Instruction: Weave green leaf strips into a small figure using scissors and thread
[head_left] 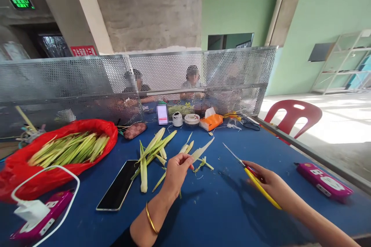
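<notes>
A: Where was the husk [204, 149]?
B: Over the tabletop [216, 224]; the left hand [180, 166] pinched its near end, the right hand [268, 181] gripped scissors [255, 182].
A: How would it handle?
B: Likely light, limp, easily split; the near end appeared the best hold.

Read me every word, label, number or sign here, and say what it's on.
"EXIT": green lit sign; characters above it too blurred.
"B-": purple device at right; the rest unclear.
Red sign: characters too blurred to quote.
White tape roll, orange packet: print too small.
</notes>
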The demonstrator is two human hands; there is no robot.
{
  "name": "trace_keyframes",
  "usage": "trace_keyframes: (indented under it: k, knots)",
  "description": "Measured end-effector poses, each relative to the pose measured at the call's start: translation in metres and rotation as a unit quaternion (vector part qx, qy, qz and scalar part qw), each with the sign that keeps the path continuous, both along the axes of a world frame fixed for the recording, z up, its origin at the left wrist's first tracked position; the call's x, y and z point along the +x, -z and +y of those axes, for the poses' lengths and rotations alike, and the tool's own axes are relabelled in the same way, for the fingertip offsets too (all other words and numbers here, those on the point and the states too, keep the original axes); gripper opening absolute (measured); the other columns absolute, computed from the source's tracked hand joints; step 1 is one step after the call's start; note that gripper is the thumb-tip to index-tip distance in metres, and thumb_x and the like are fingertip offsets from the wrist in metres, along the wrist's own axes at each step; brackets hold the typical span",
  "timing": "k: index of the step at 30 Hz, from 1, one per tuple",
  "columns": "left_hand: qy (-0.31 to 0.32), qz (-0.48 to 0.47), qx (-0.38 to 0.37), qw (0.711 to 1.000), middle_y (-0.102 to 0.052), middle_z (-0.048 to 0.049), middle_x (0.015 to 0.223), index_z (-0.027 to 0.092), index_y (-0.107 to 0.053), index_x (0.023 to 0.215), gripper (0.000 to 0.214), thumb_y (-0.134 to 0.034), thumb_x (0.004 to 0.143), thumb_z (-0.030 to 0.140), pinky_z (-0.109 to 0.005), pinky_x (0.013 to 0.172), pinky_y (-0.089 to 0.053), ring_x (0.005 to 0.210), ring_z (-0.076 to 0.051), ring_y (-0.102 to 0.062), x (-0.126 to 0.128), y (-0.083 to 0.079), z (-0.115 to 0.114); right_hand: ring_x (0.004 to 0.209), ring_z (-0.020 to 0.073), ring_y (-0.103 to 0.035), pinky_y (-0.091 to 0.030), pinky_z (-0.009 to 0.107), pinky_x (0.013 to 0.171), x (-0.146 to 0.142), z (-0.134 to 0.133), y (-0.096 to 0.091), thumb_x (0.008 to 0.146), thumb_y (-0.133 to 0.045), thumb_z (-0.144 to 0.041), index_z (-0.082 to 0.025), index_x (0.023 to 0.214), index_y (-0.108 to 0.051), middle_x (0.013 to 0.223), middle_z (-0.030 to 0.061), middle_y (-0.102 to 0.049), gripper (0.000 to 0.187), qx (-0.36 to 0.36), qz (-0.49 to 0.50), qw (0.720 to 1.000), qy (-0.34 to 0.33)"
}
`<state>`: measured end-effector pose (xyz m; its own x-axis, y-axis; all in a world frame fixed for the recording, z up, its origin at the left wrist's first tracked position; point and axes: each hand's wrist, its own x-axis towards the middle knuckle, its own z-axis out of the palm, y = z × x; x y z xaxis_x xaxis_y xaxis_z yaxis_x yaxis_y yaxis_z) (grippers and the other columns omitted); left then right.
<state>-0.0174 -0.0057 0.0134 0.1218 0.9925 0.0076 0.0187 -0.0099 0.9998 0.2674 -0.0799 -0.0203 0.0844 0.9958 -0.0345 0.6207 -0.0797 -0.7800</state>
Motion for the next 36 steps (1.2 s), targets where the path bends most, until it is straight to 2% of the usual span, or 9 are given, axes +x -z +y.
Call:
trace_keyframes:
  k: [3,6,9,12,16,21,26,30,36]
  knots:
    - [0.006,-0.002,0.007,1.0,-0.056,0.0027,0.053,0.015,-0.063,0.071,0.026,-0.067,0.07,0.04,-0.019,0.04,-0.017,0.039,-0.003,-0.027,0.003,-0.001,0.0,0.061,0.0165,-0.055,-0.044,0.024,0.053,-0.005,-0.023,0.001,0.072,-0.062,-0.053,-0.016,0.134,-0.049,0.081,0.0034,-0.063,0.074,-0.001,0.126,0.992,-0.025]
    - [0.022,-0.007,0.005,1.0,-0.057,0.0024,0.054,0.015,-0.063,0.073,0.027,-0.067,0.07,0.042,-0.019,0.04,-0.018,0.039,-0.003,-0.028,0.008,-0.005,-0.002,0.062,0.0139,-0.051,-0.044,0.022,0.057,-0.014,-0.039,-0.002,0.069,-0.069,-0.044,-0.018,0.128,-0.054,0.073,-0.0011,-0.056,0.067,0.016,0.156,0.987,-0.03]
    - [0.035,-0.007,0.009,0.999,-0.057,0.0021,0.056,0.015,-0.063,0.071,0.027,-0.067,0.071,0.041,-0.019,0.04,-0.019,0.039,-0.003,-0.029,0.014,-0.011,-0.007,0.066,0.0141,-0.049,-0.043,0.021,0.059,-0.023,-0.046,-0.01,0.065,-0.072,-0.036,-0.023,0.128,-0.052,0.072,-0.0037,-0.052,0.067,0.003,0.125,0.991,-0.051]
    - [0.05,-0.006,0.011,0.999,-0.057,0.0027,0.056,0.016,-0.062,0.07,0.026,-0.066,0.072,0.041,-0.02,0.041,-0.02,0.039,-0.003,-0.028,0.022,-0.013,-0.013,0.066,0.0151,-0.046,-0.041,0.021,0.058,-0.031,-0.045,-0.019,0.066,-0.072,-0.04,-0.025,0.128,-0.05,0.074,-0.0036,-0.05,0.067,0.001,0.095,0.993,-0.076]
    - [0.078,0.012,0.008,0.997,-0.058,0.0027,0.056,0.016,-0.064,0.07,0.025,-0.066,0.072,0.041,-0.021,0.044,-0.023,0.041,-0.005,-0.032,0.037,-0.012,-0.019,0.069,0.0152,-0.044,-0.041,0.022,0.061,-0.038,-0.038,-0.024,0.075,-0.066,-0.047,-0.023,0.127,-0.049,0.076,-0.003,-0.046,0.059,0.02,0.118,0.988,-0.099]
    - [0.109,0.039,-0.004,0.993,-0.058,0.0015,0.055,0.017,-0.064,0.069,0.021,-0.064,0.072,0.038,-0.022,0.047,-0.025,0.045,-0.008,-0.039,0.061,-0.009,-0.015,0.07,0.0152,-0.045,-0.041,0.023,0.063,-0.034,-0.034,-0.021,0.079,-0.062,-0.053,-0.02,0.119,-0.056,0.076,-0.0018,-0.046,0.052,0.037,0.165,0.983,-0.071]
    - [0.135,0.032,-0.018,0.99,-0.058,0.0013,0.055,0.017,-0.063,0.069,0.022,-0.064,0.071,0.038,-0.022,0.048,-0.026,0.046,-0.008,-0.037,0.081,-0.006,-0.008,0.057,0.0115,-0.038,-0.036,0.022,0.051,-0.025,-0.036,-0.018,0.079,-0.055,-0.065,-0.018,0.116,-0.058,0.067,-0.0035,-0.042,0.06,0.026,0.184,0.982,-0.039]
    - [0.136,0.039,-0.015,0.99,-0.059,0.0014,0.055,0.017,-0.064,0.068,0.022,-0.065,0.071,0.038,-0.022,0.05,-0.027,0.047,-0.009,-0.04,0.09,-0.003,-0.007,0.052,0.0105,-0.034,-0.032,0.02,0.044,-0.02,-0.04,-0.015,0.076,-0.052,-0.072,-0.019,0.118,-0.057,0.064,-0.0049,-0.037,0.068,0.014,0.188,0.982,-0.015]
    - [0.114,0.019,-0.021,0.993,-0.058,0.0021,0.055,0.017,-0.064,0.068,0.023,-0.066,0.072,0.039,-0.021,0.049,-0.028,0.046,-0.008,-0.039,0.093,-0.001,-0.005,0.06,0.0134,-0.042,-0.041,0.021,0.051,-0.013,-0.04,-0.016,0.08,-0.05,-0.068,-0.021,0.124,-0.052,0.07,-0.0026,-0.041,0.065,0.01,0.174,0.984,-0.029]
